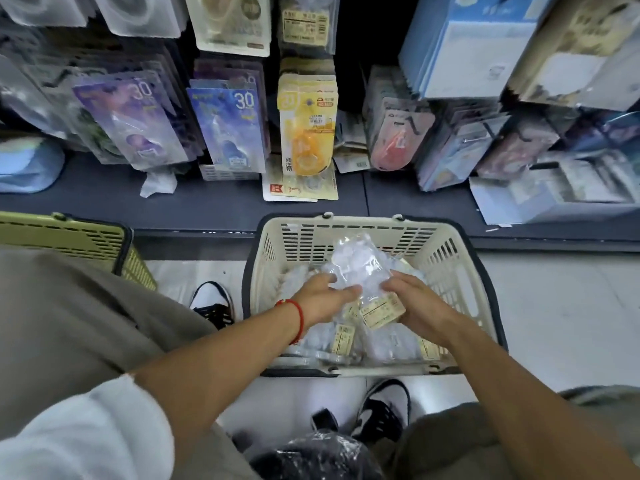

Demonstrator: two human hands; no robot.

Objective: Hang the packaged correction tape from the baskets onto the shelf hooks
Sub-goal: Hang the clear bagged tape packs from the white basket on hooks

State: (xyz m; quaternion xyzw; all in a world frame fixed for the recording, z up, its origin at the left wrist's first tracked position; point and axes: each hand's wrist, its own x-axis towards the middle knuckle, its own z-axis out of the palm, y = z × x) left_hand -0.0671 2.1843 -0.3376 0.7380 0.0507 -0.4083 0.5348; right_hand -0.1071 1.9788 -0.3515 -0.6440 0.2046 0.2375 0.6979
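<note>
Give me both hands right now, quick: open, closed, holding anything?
Left hand: fingers straight, resting on the clear packet over the basket; open.
Right hand: gripping the same packet from the other side.

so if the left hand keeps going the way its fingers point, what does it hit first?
The left hand points right, into the clear packet bundle it already touches; beyond that, probably the right hand.
</note>
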